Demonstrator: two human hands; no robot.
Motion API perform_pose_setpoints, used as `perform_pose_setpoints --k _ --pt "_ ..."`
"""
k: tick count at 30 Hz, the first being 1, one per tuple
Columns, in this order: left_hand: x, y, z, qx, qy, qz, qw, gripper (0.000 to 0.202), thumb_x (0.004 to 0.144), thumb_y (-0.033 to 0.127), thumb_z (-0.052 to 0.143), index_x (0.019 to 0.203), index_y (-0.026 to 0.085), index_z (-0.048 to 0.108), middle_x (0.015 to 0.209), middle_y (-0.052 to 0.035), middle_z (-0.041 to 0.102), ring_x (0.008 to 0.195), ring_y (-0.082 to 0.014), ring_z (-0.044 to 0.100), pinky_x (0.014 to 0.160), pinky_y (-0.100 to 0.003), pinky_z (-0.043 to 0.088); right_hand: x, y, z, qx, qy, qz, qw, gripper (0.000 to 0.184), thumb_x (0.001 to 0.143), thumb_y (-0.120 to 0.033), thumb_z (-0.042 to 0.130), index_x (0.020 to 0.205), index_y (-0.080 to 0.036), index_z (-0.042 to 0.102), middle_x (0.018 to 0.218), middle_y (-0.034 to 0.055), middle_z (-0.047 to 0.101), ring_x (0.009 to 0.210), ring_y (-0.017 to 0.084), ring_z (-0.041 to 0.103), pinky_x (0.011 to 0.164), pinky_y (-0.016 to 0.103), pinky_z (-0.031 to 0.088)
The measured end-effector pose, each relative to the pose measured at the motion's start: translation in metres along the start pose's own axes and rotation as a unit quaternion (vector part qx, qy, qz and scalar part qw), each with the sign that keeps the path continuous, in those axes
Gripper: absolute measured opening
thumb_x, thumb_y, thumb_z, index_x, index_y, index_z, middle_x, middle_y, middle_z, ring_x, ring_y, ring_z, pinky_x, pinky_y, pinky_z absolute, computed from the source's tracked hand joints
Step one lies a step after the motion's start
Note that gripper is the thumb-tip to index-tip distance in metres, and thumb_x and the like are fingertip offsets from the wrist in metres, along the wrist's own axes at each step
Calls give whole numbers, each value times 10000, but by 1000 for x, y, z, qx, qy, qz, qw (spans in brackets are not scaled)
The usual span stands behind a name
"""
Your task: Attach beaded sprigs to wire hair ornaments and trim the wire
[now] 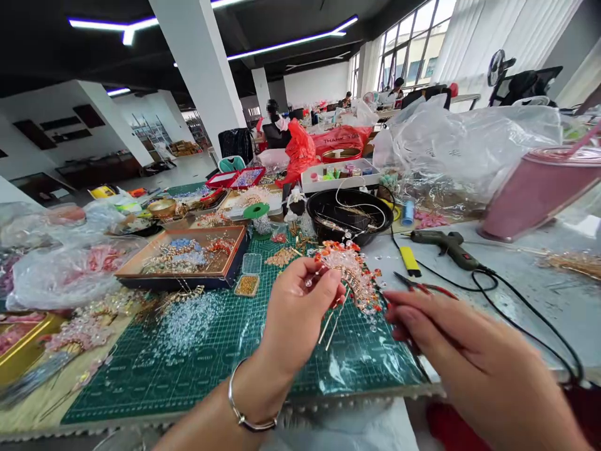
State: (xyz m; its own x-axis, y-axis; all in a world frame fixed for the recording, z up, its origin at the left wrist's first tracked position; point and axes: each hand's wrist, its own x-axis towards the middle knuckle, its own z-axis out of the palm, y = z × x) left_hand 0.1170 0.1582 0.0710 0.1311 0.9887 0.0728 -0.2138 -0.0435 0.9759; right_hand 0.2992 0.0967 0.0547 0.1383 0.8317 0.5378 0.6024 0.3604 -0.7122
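My left hand (pixel 295 307) pinches the stem end of a beaded hair ornament (pixel 350 275), made of orange and clear beads on gold wire, with two thin metal prongs hanging below it. My right hand (pixel 469 357) comes in from the right, its fingertips close against the ornament's lower right edge. Whether those fingers grip a wire or bead is hidden. Red-handled pliers (pixel 422 285) lie just beyond my right fingers. Under both hands spreads a green cutting mat (pixel 117 391), with a heap of clear bead strands (pixel 188 326) left of my left hand.
A wooden tray of gold beaded pieces (pixel 206 230) stands left of the hands. Beyond are a black bowl (pixel 345 216), a hot glue gun (pixel 451 247) with black cord, plastic bags (pixel 469 144) and a tilted pink cup (pixel 539 194). Co-workers sit far back.
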Motion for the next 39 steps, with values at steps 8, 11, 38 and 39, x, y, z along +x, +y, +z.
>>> perform_pose_setpoints --k 8,11,38,39 --pt "-57 -11 -17 62 0 -45 997 136 835 282 666 810 179 581 700 12 638 645 -113 590 644 -248 479 -34 -30 46 283 26 178 942 173 909 -399 683 943 -238 735 769 15 693 564 96 609 443 163 488" --pt "-69 -19 -28 8 0 -82 997 158 825 289 690 821 174 583 685 15 634 640 -110 589 639 -241 474 -47 -38 49 279 22 172 944 134 906 -359 697 974 -252 742 712 -5 657 527 83 568 420 156 461" --pt "-122 -21 -75 -225 -36 -194 954 142 768 214 705 789 182 569 701 1 636 561 -88 555 432 -170 460 -92 -99 51 -165 -69 -213 960 209 850 -144 699 1032 -230 644 931 20 657 841 156 625 756 316 510" --pt "-123 -20 -76 -229 -41 -195 953 149 766 222 711 789 183 570 706 -5 640 584 -97 571 434 -171 468 -91 -100 51 -185 -61 -210 958 175 851 -160 702 1002 -228 646 904 25 658 820 162 625 728 325 500"
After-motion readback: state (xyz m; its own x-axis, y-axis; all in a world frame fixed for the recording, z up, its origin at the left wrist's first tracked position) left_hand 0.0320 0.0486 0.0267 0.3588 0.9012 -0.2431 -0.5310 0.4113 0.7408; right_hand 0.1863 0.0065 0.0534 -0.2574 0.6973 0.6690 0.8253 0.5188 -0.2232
